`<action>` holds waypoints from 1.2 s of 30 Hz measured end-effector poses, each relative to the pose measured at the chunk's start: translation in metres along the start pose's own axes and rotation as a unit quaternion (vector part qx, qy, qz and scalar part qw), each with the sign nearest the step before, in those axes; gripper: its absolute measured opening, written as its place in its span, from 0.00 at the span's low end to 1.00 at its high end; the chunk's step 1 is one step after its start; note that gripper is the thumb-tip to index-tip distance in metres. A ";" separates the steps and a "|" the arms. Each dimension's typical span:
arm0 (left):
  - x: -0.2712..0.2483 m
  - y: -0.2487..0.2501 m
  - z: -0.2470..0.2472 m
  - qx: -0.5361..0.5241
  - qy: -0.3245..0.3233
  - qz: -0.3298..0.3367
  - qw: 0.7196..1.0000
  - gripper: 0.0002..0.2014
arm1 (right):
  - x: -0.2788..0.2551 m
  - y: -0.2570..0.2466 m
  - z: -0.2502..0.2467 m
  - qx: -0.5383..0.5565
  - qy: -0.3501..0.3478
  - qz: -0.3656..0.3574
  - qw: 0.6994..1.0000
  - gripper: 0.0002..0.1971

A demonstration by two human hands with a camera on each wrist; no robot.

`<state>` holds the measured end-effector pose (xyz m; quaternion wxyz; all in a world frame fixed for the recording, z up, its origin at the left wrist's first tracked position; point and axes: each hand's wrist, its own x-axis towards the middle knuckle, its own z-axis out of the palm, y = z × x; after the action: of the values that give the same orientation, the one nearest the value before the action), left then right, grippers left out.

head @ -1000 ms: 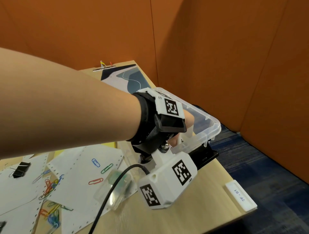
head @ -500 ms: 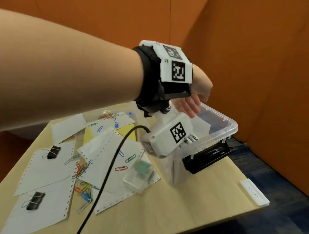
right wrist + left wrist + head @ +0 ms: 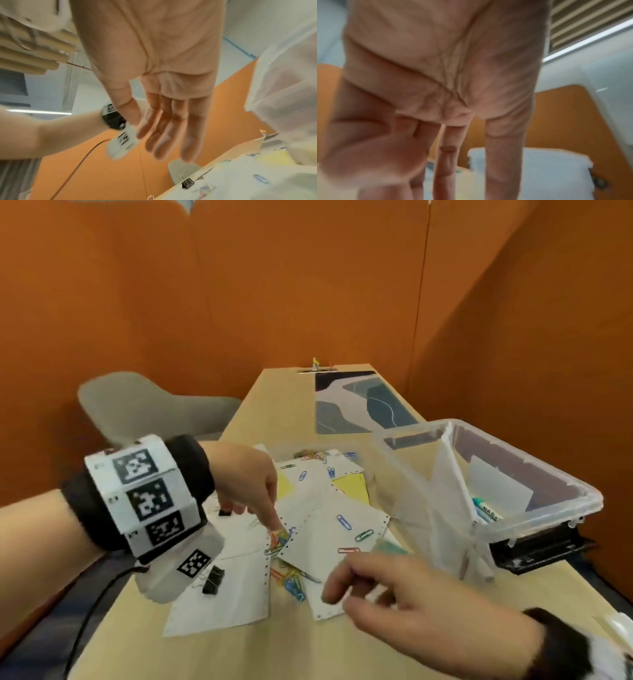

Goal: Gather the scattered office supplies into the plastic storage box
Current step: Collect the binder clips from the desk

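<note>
Head view, left to right: grey chair (image 3: 144, 405) at far left by the orange partition (image 3: 308, 285). Left hand (image 3: 250, 484) hangs over the papers (image 3: 239, 542), fingers pointing down, one fingertip at or just above a bunch of paper clips (image 3: 279, 539); can't tell if it touches. It holds nothing; left wrist view shows the fingers straight and slack. Black binder clip (image 3: 212, 578) sits on a sheet just below that wrist, and a second one shows further back under the hand. More clips lie loose across the sheets mid-surface, with yellow notes (image 3: 352, 487) behind. Right hand (image 3: 394, 594) hovers near the front edge, empty, with the fingers loosely spread per right wrist view. Box (image 3: 534, 474) stands at right on the surface (image 3: 274, 652), open, with a marker and a card or two inside. Step, as I read it: picking the next item, probably the clip bunch. Next move calls for a pinch or scoop, since clips lie flat on paper and slide, then a carry right over the box rim. Patterned mat (image 3: 356, 402) lies at the far end. Carpet beyond the right edge.
</note>
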<state>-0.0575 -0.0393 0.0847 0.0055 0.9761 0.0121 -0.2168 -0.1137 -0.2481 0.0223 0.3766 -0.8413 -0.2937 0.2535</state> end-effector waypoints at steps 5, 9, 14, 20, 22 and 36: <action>0.015 -0.053 0.065 0.030 -0.086 -0.098 0.991 0.23 | 0.088 -0.016 0.008 -0.020 0.050 -0.011 0.998 0.14; 0.023 -0.068 0.093 -0.037 -0.080 -0.095 0.992 0.16 | 0.125 -0.005 0.016 -0.020 0.026 0.018 0.999 0.14; 0.029 -0.070 0.097 -0.168 -0.047 -0.074 0.982 0.10 | 0.135 -0.002 0.020 0.010 0.011 0.011 1.000 0.16; 0.023 -0.072 0.072 -0.450 -0.047 0.015 0.891 0.04 | 0.136 0.001 0.019 0.069 -0.029 -0.014 0.997 0.22; 0.022 -0.070 0.064 -0.551 -0.058 0.053 0.831 0.06 | 0.136 0.000 0.017 0.094 -0.031 -0.039 0.994 0.16; 0.034 -0.042 0.068 -0.364 0.272 0.095 0.886 0.07 | 0.142 -0.002 0.010 0.242 0.137 0.020 0.960 0.19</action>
<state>-0.0563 0.0019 0.0080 0.3772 0.9228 -0.0016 0.0779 -0.0212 -0.1448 -0.0114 0.6005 -0.7573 -0.1526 0.2064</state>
